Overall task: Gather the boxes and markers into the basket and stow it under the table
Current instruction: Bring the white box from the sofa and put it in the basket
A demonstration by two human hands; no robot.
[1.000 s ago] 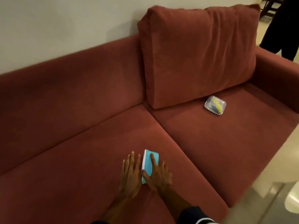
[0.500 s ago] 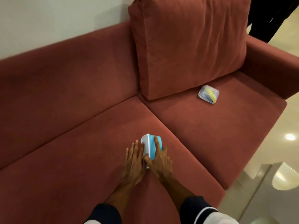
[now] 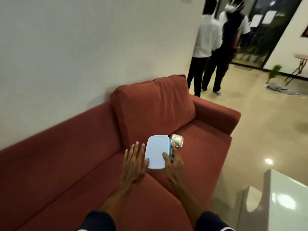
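Observation:
A flat box with a pale lid and a blue underside (image 3: 156, 150) is lifted above the red sofa seat (image 3: 205, 157). My right hand (image 3: 174, 165) grips its near right corner, thumb on the lid and fingers under the blue edge. Straight fingers of my left hand (image 3: 135, 162) touch its left edge. A small clear plastic box with yellow contents (image 3: 177, 140) lies on the seat just beyond the held box, below the back cushion (image 3: 153, 107). No basket or markers are in view.
The sofa stands against a white wall, its right armrest (image 3: 216, 114) beside open tiled floor. A glossy white table (image 3: 283, 202) sits at the lower right. Two people (image 3: 216, 45) stand past the sofa's far end near a dark glass door.
The box has come up off the seat with its pale lid turned up. My view has swung up and right, showing the room and the people.

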